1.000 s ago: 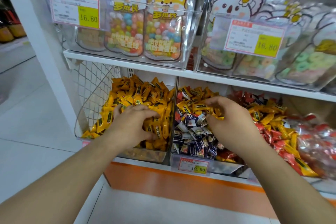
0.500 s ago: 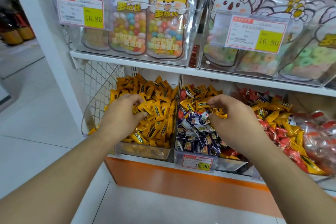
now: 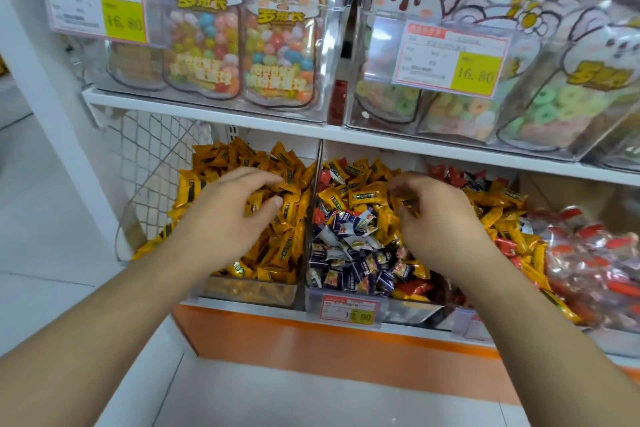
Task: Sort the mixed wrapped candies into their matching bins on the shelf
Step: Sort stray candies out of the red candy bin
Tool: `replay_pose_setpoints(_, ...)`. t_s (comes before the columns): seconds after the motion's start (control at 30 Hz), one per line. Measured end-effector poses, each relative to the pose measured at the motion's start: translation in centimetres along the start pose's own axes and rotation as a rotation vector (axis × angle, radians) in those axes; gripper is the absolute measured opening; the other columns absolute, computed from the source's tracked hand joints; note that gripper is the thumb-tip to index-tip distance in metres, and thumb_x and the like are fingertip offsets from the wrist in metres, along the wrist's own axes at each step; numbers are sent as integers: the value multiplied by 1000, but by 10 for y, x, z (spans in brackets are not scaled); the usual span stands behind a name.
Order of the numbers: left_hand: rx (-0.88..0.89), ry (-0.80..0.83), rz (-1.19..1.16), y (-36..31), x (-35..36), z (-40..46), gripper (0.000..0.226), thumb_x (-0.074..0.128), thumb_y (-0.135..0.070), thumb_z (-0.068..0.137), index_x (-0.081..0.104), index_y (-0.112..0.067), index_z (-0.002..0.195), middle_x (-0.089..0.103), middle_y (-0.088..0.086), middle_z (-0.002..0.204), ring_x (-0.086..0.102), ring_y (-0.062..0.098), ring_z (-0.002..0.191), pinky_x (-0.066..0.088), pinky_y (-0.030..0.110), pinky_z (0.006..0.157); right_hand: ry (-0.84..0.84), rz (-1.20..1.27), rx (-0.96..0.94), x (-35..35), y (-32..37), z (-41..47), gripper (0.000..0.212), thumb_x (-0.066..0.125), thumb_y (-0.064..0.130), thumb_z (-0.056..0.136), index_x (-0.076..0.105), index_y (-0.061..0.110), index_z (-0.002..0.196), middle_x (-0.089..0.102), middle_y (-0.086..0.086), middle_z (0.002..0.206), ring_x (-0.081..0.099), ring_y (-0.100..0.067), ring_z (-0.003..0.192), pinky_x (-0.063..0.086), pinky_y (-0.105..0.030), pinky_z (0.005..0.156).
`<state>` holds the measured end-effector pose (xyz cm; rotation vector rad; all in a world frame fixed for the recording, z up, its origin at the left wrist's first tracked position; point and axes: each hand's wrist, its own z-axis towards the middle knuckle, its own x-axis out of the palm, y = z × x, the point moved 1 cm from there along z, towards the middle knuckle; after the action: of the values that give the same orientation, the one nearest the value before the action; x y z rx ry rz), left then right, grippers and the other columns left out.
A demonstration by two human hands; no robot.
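Resting on yellow candies point(image 3: 277, 239), left hand point(image 3: 228, 222), right hand point(image 3: 440, 218) over mixed bin point(image 3: 346, 302)

The left hand point(image 3: 225, 218) lies on the yellow candies point(image 3: 277, 246) in the left bin point(image 3: 249, 291), fingers curled into the pile. The right hand point(image 3: 436, 218) reaches into the middle bin point(image 3: 408, 310), fingertips curled among yellow wrappers above the dark blue candies point(image 3: 349, 253). A price tag point(image 3: 349, 310) hangs on that bin's front
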<state>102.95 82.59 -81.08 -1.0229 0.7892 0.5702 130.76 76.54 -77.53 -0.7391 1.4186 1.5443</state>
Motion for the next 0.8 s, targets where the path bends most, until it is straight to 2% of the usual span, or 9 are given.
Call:
replay_pose_setpoints(0.07,31,50,-41,-19,6,-2,37,56,-42,102,55,-43,140,45,-32,137,38,-13,120,29,10,96,9,-18,28,-1,-6,0,45,60,4,94,63,24,134,65,3,133,60,-16,118,42,-20,96)
replay_pose_setpoints(0.17,63,139,-35,-41,19,-8,46,53,-47,103,46,-44,148,36,-36,140,32,-14,125,30,16,107,23,-26,17,3,-11,-2,46,61,9,96,60,24,139,64,-1,135,59,-21,124,45,-26,103)
replay_pose_setpoints(0.3,64,165,-43,-47,27,-11,52,54,-50,101,43,-41,150,35,-29,149,36,-4,137,31,21,114,114,-45,-20,14,-6,7,67,64,20,99,34,27,158,47,-8,152,44,-29,140,38,-37,115)
replay_pose_setpoints(0.37,55,149,-54,-46,28,-11,51,56,-48,100,45,-41,149,38,-29,148,37,-4,137,32,21,113,137,-28,-45,19,-6,18,74,64,19,99,26,31,161,48,-9,149,50,-32,132,45,-42,110)
replay_pose_setpoints(0.47,58,129,-57,-48,28,-11,48,57,-48,101,47,-41,147,40,-30,147,38,-4,137,34,23,114,126,-32,-42,27,-10,30,58,66,19,98,45,28,151,63,-6,118,63,-28,105,54,-36,88)
replay_pose_setpoints(0.53,44,124,-66,-48,29,-10,46,57,-47,101,49,-41,146,42,-30,144,40,-4,134,38,26,114,64,-63,-41,31,-11,35,33,68,20,96,64,24,128,69,-2,107,67,-24,93,56,-32,79)
replay_pose_setpoints(0.6,33,110,-81,-49,29,-8,42,57,-47,101,53,-41,142,46,-30,140,44,-3,129,42,28,112,-9,-36,-37,32,-13,35,18,69,15,93,70,23,109,70,1,97,67,-19,83,59,-35,75)
replay_pose_setpoints(0.7,22,68,-81,-50,29,-2,35,57,-46,101,59,-40,135,51,-26,133,49,1,124,43,26,106,-79,7,-32,29,-15,35,17,70,10,92,73,22,104,70,6,92,66,-14,80,59,-35,74)
replay_pose_setpoints(0.8,16,3,-101,-55,27,4,33,61,-41,100,61,-37,132,54,-21,128,52,3,121,44,26,103,-142,92,21,17,-12,28,18,69,13,95,74,25,107,71,11,97,65,-5,78,53,-21,68)
